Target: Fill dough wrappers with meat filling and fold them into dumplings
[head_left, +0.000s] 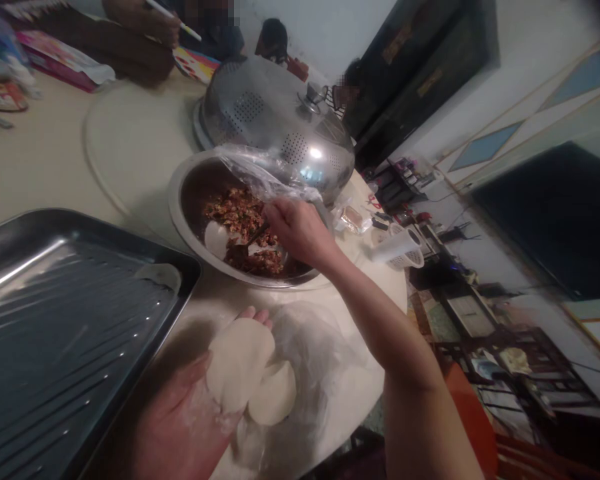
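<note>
Pale tabletop [35,160] spreads around the steel bowl [175,197]. On the bowl's near side, the left hand [195,407] lies flat, palm up, bearing a dough round [240,363], with a second disc [275,397] just beside it. Left of the bowl sits a ridged tray [55,333] (one pale piece [160,273] in its corner). Over the bowl, the right hand [300,230] grips a utensil [259,233] dipped into chopped filling [235,210]. Beyond the bowl rests a perforated dome [270,120].

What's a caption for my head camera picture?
Dough rests on the open left hand; right hand holds a utensil in chopped mix.
</note>
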The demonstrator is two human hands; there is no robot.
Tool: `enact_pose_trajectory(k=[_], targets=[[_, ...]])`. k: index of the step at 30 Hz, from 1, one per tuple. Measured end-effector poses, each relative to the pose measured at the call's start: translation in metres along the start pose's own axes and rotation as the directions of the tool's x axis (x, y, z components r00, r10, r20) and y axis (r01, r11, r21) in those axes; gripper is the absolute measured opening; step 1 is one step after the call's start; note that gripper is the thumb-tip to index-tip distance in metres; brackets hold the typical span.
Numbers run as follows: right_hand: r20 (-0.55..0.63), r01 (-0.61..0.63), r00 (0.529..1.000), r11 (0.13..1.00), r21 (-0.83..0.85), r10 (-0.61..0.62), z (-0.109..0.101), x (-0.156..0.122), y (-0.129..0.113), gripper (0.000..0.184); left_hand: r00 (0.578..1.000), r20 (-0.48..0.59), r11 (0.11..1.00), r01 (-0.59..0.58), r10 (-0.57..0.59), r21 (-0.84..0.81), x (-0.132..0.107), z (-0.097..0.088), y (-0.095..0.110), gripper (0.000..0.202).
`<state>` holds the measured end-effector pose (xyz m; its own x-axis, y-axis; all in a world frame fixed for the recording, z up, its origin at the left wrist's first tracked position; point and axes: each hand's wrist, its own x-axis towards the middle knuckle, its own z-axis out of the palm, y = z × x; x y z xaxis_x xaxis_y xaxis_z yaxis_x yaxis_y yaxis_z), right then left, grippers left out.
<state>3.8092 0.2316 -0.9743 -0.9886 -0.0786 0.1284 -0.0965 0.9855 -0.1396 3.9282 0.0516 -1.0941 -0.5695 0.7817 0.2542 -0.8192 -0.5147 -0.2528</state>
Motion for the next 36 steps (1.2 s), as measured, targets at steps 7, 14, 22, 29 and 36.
enact_pose_trajectory(k=[7,14,22,29,36], targets=[[0.079,0.001,0.997,0.992,0.126,-0.011,-0.005,-0.012,-0.006,0.03,0.995,0.097,0.993,0.026,-0.015,-0.118,0.004,0.003,-0.002,0.049],[0.074,-0.262,0.956,0.712,0.651,0.284,-0.005,-0.014,0.021,0.027,0.999,0.038,0.999,0.006,-0.004,-0.051,-0.005,-0.013,-0.001,0.054],[-0.037,-0.231,0.936,0.691,0.685,0.35,0.0,-0.011,0.043,0.029,1.0,0.012,1.0,0.016,-0.016,-0.015,-0.006,-0.016,-0.001,0.054],[-0.149,-0.113,0.971,0.907,0.406,0.188,0.009,-0.013,0.043,0.015,0.998,-0.048,1.0,-0.028,0.027,-0.003,-0.009,-0.016,-0.003,0.052],[-0.232,0.273,0.927,0.955,-0.118,-0.294,0.006,-0.023,0.042,0.026,1.0,-0.028,1.0,0.008,-0.009,-0.028,-0.005,-0.012,-0.003,0.049]])
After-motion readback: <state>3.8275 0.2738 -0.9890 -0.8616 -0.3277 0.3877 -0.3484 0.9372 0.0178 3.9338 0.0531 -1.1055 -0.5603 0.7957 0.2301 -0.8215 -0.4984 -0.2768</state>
